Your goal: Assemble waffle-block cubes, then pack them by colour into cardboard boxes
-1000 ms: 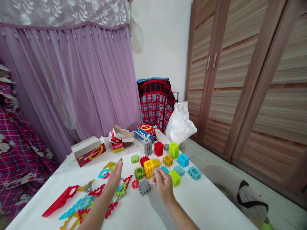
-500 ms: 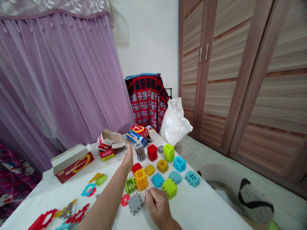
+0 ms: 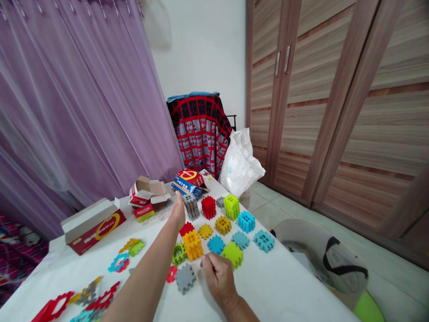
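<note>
My left hand (image 3: 179,209) reaches over the table beside a stack of grey toothed tiles (image 3: 191,206); its thumb side points up and its other fingers are hidden. My right hand (image 3: 219,276) is closed on the white tabletop, below a yellow block stack (image 3: 192,245) and left of a lime tile (image 3: 233,255); nothing shows in it. A grey tile (image 3: 185,278) lies to its left. Beyond stand a red stack (image 3: 208,207), a lime stack (image 3: 232,206) and a blue stack (image 3: 246,222). A green block (image 3: 179,254) is beside the yellow stack.
Open cartons (image 3: 94,228) stand at the left, with a blue and red box (image 3: 187,184) at the back. Loose coloured pieces (image 3: 103,297) lie at the lower left. A white plastic bag (image 3: 241,165) and a fabric basket (image 3: 315,250) are beyond the table's right edge.
The view has shifted slightly, so the whole scene sits a little higher and further left. Both hands keep nearly the same places beside the stacks.
</note>
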### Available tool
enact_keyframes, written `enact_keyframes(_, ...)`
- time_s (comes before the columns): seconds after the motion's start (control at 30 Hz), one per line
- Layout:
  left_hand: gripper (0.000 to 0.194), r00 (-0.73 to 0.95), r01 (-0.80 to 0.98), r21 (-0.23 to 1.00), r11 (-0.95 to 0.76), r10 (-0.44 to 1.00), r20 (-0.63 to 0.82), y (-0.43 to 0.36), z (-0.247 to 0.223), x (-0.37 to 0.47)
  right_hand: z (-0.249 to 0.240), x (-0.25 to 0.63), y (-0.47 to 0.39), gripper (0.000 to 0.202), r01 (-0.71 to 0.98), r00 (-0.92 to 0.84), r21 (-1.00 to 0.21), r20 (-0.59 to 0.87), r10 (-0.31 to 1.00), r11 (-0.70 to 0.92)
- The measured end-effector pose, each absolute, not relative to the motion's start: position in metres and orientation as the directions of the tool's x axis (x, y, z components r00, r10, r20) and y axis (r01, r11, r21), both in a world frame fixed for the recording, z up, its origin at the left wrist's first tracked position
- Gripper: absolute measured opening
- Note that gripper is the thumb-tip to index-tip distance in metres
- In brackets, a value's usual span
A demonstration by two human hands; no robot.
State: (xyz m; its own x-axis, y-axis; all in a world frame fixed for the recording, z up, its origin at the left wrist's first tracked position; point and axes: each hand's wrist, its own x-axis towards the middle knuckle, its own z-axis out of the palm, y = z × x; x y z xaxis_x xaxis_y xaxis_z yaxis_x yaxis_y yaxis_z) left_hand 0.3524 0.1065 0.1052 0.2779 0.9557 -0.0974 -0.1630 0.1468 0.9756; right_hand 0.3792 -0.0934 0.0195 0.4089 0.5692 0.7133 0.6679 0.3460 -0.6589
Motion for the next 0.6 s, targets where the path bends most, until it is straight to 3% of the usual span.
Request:
enact_keyframes(0.37,0.067,0.242,-0.274,0.949,0.155,0.966,-0.088,0.11,0.102,0.365,0.015,0.381,-0.092,0.042,0.672,0.412,-0.67,0.693,0.592,0.317)
enact_keyframes(0.6,0.075,0.305,-0.244,0.956,0.164,0.949,-0.086,0.115,0.1,0.372,0.011,0.38,-0.09,0.043,0.656,0.431,-0.689,0.676,0.597,0.306)
